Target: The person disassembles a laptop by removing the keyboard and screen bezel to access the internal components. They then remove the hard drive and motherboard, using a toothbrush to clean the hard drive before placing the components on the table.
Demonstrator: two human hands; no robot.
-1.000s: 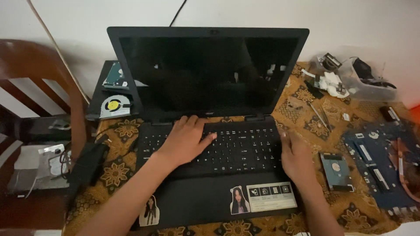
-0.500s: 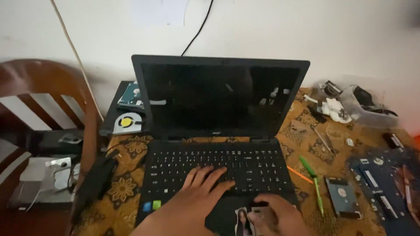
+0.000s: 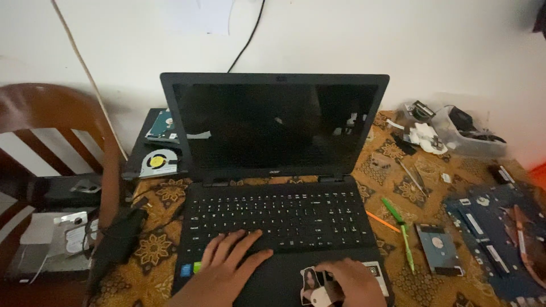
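An open black laptop (image 3: 278, 125) with a dark screen stands on a patterned brown cloth (image 3: 153, 250). My left hand (image 3: 227, 270) lies flat with fingers spread on the lower edge of the keyboard (image 3: 278, 216) and the palm rest. My right hand (image 3: 352, 281) is curled over the stickers (image 3: 310, 278) on the palm rest's right side. Its thumb and fingers pinch a pale sticker (image 3: 319, 295) whose edge looks lifted.
A green screwdriver (image 3: 401, 230), an orange stick (image 3: 381, 222), a bare hard drive (image 3: 438, 250) and a blue circuit board (image 3: 489, 250) lie to the right. A plastic tub of parts (image 3: 466, 136) sits at back right. A cooling fan (image 3: 159, 162), a black adapter (image 3: 119, 239) and a wooden chair (image 3: 57, 131) are on the left.
Both hands slid from the keyboard down to the palm rest, and the right hand moved onto the stickers. The view pulled back and up, showing more wall.
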